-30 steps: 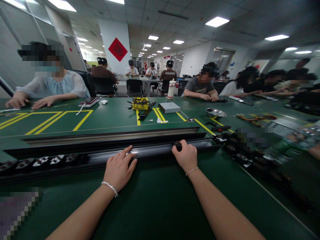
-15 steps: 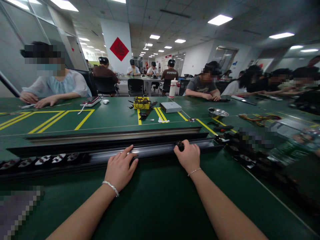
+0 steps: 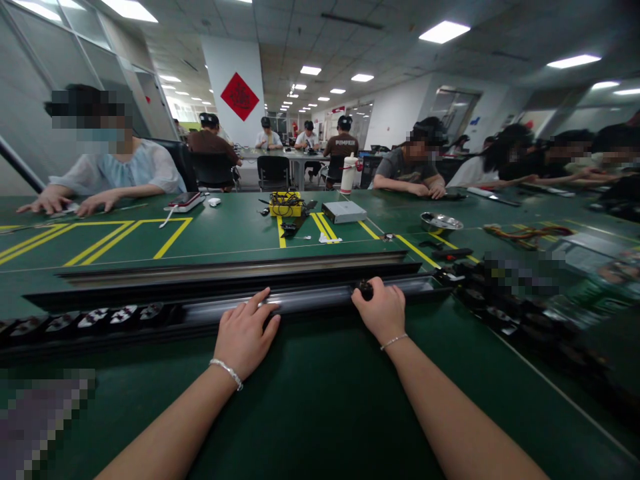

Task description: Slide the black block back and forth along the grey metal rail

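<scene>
A long black rail [image 3: 320,301] with a shiny inner channel lies across the green table in front of me. My left hand [image 3: 247,332] rests on its near edge, fingers spread and reaching over the channel, with nothing in them. Over the right part of the channel, my right hand [image 3: 383,309] pinches a small dark round part [image 3: 365,289] between thumb and fingers; its underside is hidden. Several black modules with round faces [image 3: 93,318] sit in a row inside the rail's left end.
Another long dark rail [image 3: 240,268] lies just behind. More black modules [image 3: 520,320] form a row at right. Farther back are a metal bowl [image 3: 441,221], a grey box [image 3: 345,212] and a yellow item with black cables [image 3: 285,203]. Co-workers sit around the table.
The view has shifted slightly to the left. Both my hands keep about the same places on the rail. At far left, a co-worker's hands have moved a little apart.
</scene>
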`<move>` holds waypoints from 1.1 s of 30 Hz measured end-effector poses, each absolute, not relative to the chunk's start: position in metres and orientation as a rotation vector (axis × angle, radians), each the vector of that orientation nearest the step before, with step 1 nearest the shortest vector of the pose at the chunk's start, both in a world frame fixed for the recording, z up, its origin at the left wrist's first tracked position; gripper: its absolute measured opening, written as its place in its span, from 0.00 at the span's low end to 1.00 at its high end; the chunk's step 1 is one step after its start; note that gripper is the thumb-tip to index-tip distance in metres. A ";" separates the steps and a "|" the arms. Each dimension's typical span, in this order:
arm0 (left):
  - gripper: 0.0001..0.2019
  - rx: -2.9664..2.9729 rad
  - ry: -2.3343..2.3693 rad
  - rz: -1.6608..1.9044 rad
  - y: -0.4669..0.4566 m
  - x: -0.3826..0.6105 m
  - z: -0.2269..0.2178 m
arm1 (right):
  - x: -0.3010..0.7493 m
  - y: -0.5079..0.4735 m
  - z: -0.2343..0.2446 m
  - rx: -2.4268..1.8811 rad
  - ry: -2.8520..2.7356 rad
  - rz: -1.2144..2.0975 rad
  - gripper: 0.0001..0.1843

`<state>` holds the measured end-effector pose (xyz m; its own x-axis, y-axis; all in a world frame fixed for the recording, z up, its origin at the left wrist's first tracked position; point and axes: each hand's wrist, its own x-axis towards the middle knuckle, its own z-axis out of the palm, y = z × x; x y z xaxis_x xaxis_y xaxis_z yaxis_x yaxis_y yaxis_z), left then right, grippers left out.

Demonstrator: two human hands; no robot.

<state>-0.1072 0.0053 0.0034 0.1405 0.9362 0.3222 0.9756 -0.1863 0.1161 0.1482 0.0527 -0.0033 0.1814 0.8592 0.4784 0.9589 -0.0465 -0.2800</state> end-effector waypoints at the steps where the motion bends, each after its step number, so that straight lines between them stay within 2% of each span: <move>1: 0.17 -2.278 -1.919 -0.495 0.005 -0.107 0.003 | 0.148 0.053 -0.004 -1.923 -1.700 -0.247 0.12; 33: 0.17 -2.277 -1.905 -0.492 0.006 -0.108 0.002 | 0.149 0.053 -0.003 -1.953 -1.707 -0.203 0.14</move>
<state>-0.1082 0.0058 0.0017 0.1487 0.9322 0.3300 0.9754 -0.1932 0.1063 0.1491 0.0526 -0.0029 0.1891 0.8748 0.4461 0.9549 -0.0580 -0.2912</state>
